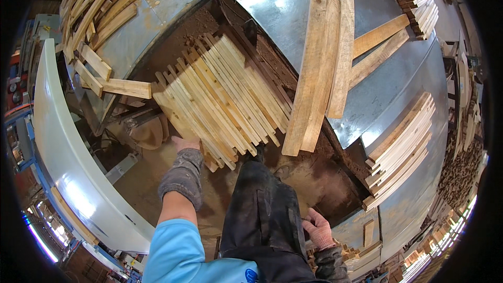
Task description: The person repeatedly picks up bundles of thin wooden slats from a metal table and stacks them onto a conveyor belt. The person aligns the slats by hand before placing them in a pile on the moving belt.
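Note:
A broad pile of pale wooden slats (225, 94) lies side by side, low down in front of my legs. My left hand (187, 143), below a grey sleeve cuff, rests against the near left edge of this pile. One digit stretches out to the left; the other fingers show only in part, and no slat is visibly gripped. Beside my right thigh hangs my right hand (318, 229) in a pinkish knit glove. Its fingers are curled in loosely, with nothing visible in them, apart from the wood.
Curved boards (314, 73) overhang the edge of a shiny metal table (387, 89). On its right side sits a stack of slats (401, 149), with another stack (416, 0) farther off. More curved strips (99, 5) pile up at far left, beyond a pale curved panel (63, 147).

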### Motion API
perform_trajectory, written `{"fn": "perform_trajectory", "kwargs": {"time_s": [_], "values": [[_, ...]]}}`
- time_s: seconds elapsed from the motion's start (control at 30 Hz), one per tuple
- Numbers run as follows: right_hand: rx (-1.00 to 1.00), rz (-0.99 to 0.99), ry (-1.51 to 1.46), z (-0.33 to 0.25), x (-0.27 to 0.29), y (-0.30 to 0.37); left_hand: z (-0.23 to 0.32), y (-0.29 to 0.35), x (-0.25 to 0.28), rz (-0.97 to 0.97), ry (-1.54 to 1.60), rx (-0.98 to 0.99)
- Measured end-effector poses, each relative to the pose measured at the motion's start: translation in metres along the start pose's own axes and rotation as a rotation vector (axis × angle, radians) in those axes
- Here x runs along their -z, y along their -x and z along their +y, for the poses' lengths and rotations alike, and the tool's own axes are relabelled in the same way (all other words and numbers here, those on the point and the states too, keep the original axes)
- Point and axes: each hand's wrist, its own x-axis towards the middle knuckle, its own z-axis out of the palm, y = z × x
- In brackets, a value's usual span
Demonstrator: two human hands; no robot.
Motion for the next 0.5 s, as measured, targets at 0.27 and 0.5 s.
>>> {"fn": "perform_trajectory", "kwargs": {"time_s": [0.27,0.5], "values": [[0.018,0.022,0.122,0.002,-0.003,-0.014,-0.006,-0.036,-0.003,-0.044,0.042,0.026],[-0.042,-0.039,0.308,-0.023,-0.014,-0.017,-0.010,-0.063,0.012,-0.259,0.210,-0.300]]}}
